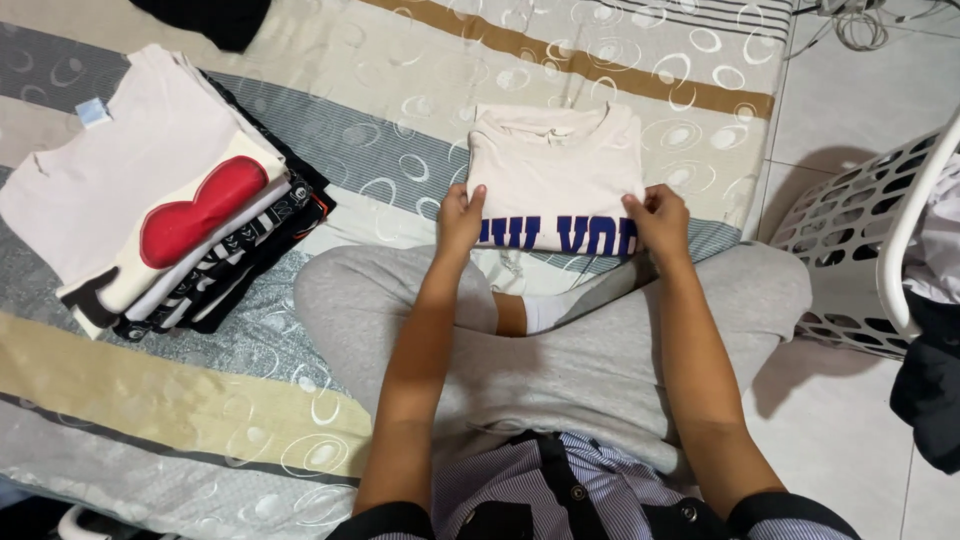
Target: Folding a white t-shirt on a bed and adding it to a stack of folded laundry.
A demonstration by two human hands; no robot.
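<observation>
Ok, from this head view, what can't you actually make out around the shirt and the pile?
- Cream shirt: its underside and folded-under parts are hidden by its own top layer; the left hand and right hand cover parts of its blue print.
- Stack of folded clothes: only edges of the lower garments show under the top shirt.
- White laundry basket: cut off by the right edge; contents mostly unseen.
- Dark garment: cut off by the top edge.

Stack of folded clothes (170, 200): at 9 o'clock, top piece pale with a red shape.
Striped bedsheet (400, 120): beneath, ring-patterned.
White laundry basket (870, 230): at 3 o'clock, on tiled floor (850, 440).
Dark garment (215, 18): at 11 o'clock.
</observation>
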